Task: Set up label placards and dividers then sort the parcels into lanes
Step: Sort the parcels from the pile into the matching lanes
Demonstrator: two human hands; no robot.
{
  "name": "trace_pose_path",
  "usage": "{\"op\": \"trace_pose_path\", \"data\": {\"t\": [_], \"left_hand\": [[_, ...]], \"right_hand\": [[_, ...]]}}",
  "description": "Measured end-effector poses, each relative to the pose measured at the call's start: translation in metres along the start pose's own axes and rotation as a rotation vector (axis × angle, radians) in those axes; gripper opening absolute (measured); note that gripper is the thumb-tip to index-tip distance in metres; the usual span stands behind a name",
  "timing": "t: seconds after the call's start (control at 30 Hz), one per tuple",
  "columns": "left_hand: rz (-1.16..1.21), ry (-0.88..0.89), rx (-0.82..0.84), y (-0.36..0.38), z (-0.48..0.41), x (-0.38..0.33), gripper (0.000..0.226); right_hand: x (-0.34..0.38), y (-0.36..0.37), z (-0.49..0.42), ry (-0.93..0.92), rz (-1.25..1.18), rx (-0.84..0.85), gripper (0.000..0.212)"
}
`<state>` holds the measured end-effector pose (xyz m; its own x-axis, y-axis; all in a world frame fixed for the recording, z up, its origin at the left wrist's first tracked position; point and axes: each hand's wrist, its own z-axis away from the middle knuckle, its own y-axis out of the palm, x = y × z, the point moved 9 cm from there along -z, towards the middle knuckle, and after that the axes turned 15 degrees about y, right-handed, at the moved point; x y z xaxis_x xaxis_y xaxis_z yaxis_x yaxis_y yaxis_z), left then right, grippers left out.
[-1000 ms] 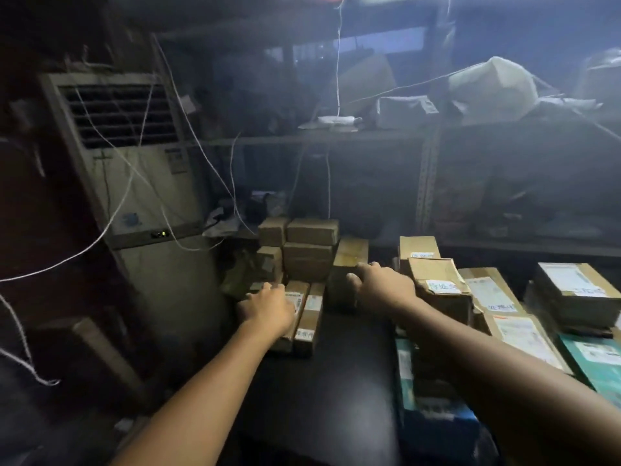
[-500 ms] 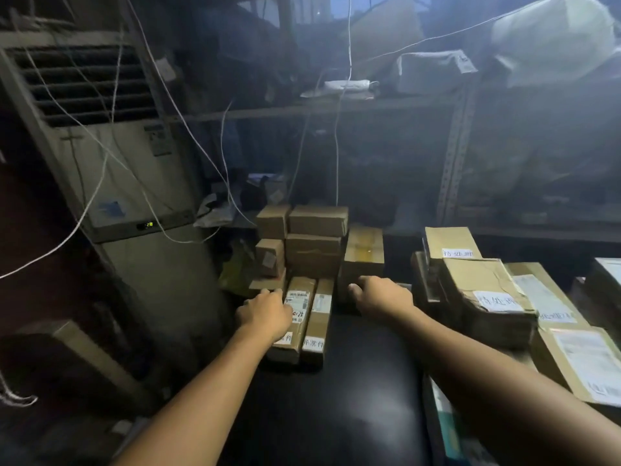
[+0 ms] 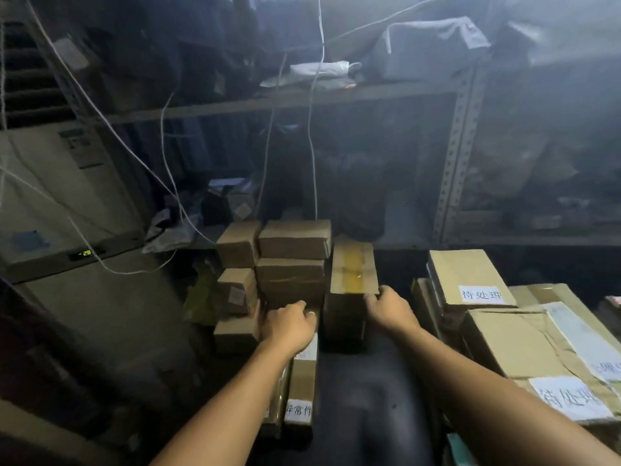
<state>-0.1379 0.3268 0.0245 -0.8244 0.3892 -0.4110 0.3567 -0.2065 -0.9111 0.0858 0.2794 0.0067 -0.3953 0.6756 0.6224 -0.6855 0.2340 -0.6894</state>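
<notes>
Head view, in a dim storeroom. Your right hand is clamped on the near top edge of a taped box, with the fingers curled over the edge and the thumb at its corner. The box stands at the back of the dark table, touching the right side of a stack of small parcels.

Your left hand is just to the left, knuckles up and fingers curled. It rests on the far end of a long narrow box that runs toward you and carries a white label at its near end. You cannot tell whether that hand grips the narrow box or only presses on it, because the back of the hand hides the fingertips. On your right, apart from the taped box, lies a pile of flat parcels with white handwritten placards.

Several things could go wrong from here:
- **Tipping:** Your grip is on one edge only, so the taped box may tip forward if you drag it.
- **Stack collapse:** The taped box touches the stack, so pulling it away could unsettle those parcels. The leftmost ones sit near the table's edge and could drop beside the air conditioner.
- **Snagging:** Thin white cords hang just above the stack, and a high lift could catch them.
- **Crooked lane:** Leaning on the narrow box may skew it and leave the lane crooked.
</notes>
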Motion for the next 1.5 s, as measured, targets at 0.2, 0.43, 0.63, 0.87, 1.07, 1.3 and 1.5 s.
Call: {"op": "trace_pose_path", "data": {"t": [0.2,0.43,0.63,0.87,1.07,1.3,1.5], "left_hand": [[0.398,-0.028,0.121,0.052,-0.070,0.001,0.063],[0.693,-0.106,0.176,0.095,-0.096,-0.001,0.068],[0.855,-0.153,0.126,0.107,-0.094,-0.001,0.059],[0.711,-0.277,0.119,0.105,-0.063,0.024,0.066],[0.858,-0.253,0.141,0.099,-0.075,0.019,0.054],[0.915,-0.210,0.324,0.089,-0.067,-0.009,0.049],[0.962,-0.091,0.233,0.042,-0.071,-0.042,0.053]], "right_hand": [[-0.002,0.014,-0.041,0.134,-0.126,-0.008,0.064],[-0.010,0.032,-0.065,0.183,-0.396,0.127,0.037],[-0.017,0.026,-0.058,0.202,-0.525,0.082,0.016],[-0.052,0.021,-0.041,0.348,-0.316,-0.041,0.046],[-0.033,0.030,-0.042,0.228,-0.393,0.086,0.027],[-0.031,0.015,-0.037,0.245,-0.495,0.003,0.024],[-0.002,-0.038,-0.018,0.222,-0.412,-0.225,0.037]]}}
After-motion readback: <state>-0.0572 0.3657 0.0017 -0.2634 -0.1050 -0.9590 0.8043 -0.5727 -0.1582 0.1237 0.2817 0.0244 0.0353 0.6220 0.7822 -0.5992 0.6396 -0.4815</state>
